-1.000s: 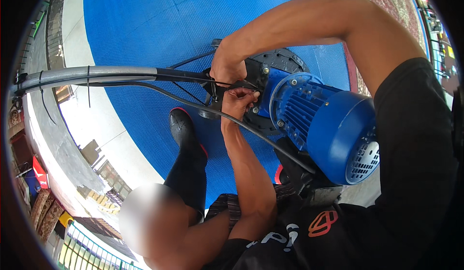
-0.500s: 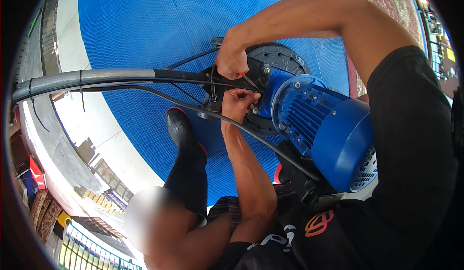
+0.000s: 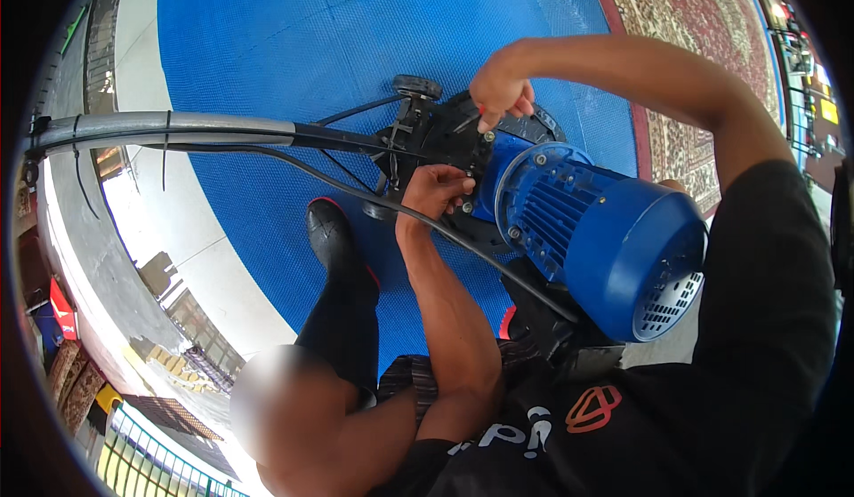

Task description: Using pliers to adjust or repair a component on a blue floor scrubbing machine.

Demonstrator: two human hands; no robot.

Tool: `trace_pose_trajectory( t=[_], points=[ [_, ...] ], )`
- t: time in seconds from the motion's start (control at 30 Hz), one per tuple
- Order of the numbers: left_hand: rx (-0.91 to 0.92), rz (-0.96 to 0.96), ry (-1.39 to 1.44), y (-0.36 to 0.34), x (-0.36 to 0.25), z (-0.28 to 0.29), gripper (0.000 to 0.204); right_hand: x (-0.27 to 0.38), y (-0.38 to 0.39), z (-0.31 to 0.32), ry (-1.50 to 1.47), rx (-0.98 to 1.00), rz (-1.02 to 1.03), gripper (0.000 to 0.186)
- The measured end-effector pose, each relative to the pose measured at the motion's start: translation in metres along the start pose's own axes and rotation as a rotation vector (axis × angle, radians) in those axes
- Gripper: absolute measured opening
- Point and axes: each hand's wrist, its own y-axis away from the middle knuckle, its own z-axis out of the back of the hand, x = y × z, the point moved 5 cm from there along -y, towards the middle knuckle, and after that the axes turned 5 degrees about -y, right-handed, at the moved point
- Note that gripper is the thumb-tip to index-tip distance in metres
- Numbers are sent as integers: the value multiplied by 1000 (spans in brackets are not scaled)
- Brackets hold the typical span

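Observation:
My left hand [image 3: 436, 190] has its fingertips pinched together low over the black base plate [image 3: 442, 145], beside a blue electric motor [image 3: 614, 217]. Anything between those fingertips is too small to make out. Up and to the right, my right hand [image 3: 504, 94] is closed on what looks like a small red-handled screwdriver [image 3: 465, 124]. Its thin metal shaft points down and left, above the plate near a bolt at the motor's flange. A dark round disc [image 3: 544, 126] shows partly under the plate and motor.
A long handle tube [image 3: 231, 132] in grey padding runs left from the base. A black cable [image 3: 356, 196] crosses in front of my left wrist. Small wheels [image 3: 417, 86] sit by the base. Blue matting [image 3: 267, 44] lies beneath, with a patterned carpet [image 3: 676, 17] at right.
My right hand has lifted away from the plate, up and to the right, taking the screwdriver with it. My left hand stays near the same spot, still pinched.

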Motion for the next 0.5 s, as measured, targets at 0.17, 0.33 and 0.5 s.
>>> trace_pose_trajectory(
  t=[0.17, 0.33, 0.5],
  points=[
    [-15, 29, -48, 8, 0, 18, 25, -11, 20, -20, -278, -71, 46, 67],
    [-16, 99, -183, 38, -19, 32, 26, -4, 54, -9, -300, -310, 67, 73],
    [-66, 40, -82, 40, -16, 35, 27, 10, 86, 15, 47, -514, 117, 61]
  ],
)
